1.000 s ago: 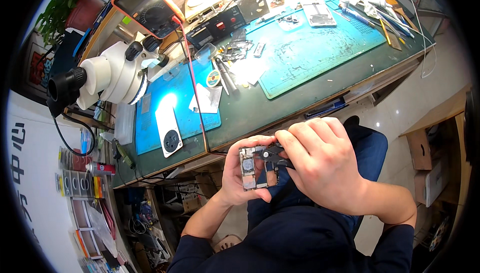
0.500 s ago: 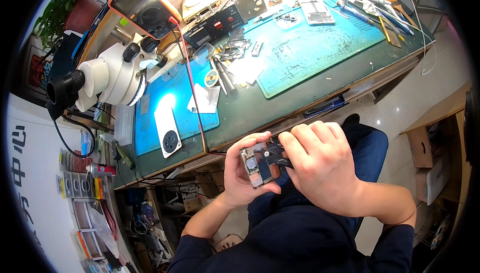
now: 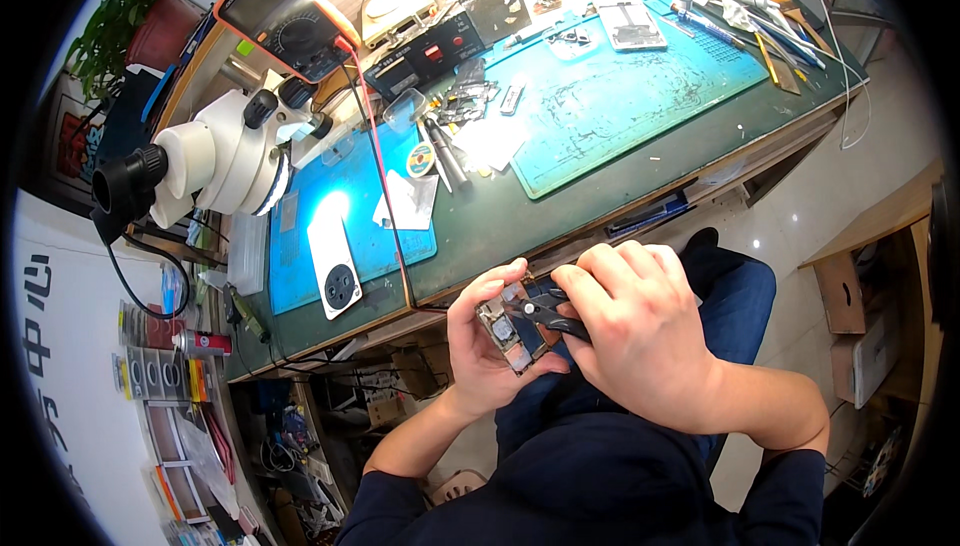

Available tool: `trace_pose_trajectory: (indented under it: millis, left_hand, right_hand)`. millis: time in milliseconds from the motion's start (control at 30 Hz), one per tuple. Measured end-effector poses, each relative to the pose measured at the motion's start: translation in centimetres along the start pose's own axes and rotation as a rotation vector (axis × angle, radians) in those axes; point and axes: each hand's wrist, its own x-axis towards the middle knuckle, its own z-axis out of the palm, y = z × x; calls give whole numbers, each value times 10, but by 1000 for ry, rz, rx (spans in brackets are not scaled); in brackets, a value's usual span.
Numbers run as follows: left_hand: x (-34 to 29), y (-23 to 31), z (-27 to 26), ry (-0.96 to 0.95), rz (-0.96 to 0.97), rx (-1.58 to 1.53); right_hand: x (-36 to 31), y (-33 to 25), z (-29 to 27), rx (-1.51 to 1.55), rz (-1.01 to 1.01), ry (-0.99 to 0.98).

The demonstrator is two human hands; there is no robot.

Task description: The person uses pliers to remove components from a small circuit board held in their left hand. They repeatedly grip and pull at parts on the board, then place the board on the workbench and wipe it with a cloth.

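My left hand (image 3: 473,366) is closed around the edges of a small circuit board (image 3: 503,330) with silver shields, holding it tilted above my lap. Black-handled pliers (image 3: 545,310) are gripped in my right hand (image 3: 645,331), whose fingers wrap over the handles. The plier jaws lie over the right part of the board, next to a copper-coloured piece. Whether the jaws bite on anything is too small to tell. Both hands are just off the front edge of the workbench.
The green workbench (image 3: 470,221) runs ahead, with blue mats (image 3: 600,136) on it. At the left stand a white microscope (image 3: 225,151) and an orange multimeter (image 3: 285,21). An opened phone (image 3: 632,26) and several tools (image 3: 775,31) lie at the back. A multimeter lead hangs over the bench's front edge.
The board has tipped slightly in my left hand. My right hand has shifted a little left, and the pliers have turned a bit across the board.
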Motion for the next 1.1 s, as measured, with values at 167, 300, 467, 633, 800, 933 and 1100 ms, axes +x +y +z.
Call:
trace_pose_trajectory:
  millis: [167,300,467,633,800,933,1100]
  left_hand:
    - [1,-3,-1,-12,17,-3]
    - [-1,0,5,58,-31,-128]
    - [1,5,5,24,-107,-155]
    - [-3,5,6,22,-169,-183]
    - [-5,5,5,-3,-206,-201]
    - [-3,12,7,14,-307,-269]
    - [-4,14,8,24,-370,-313]
  right_hand:
    - [1,2,1,-34,-17,2]
    - [1,4,1,-49,-31,-10]
    - [2,11,5,-76,-101,76]
    - [0,14,4,-62,-58,-49]
    - [-1,19,4,-61,-37,-132]
    - [0,25,2,-40,-33,-159]
    - [3,32,1,41,-38,-196]
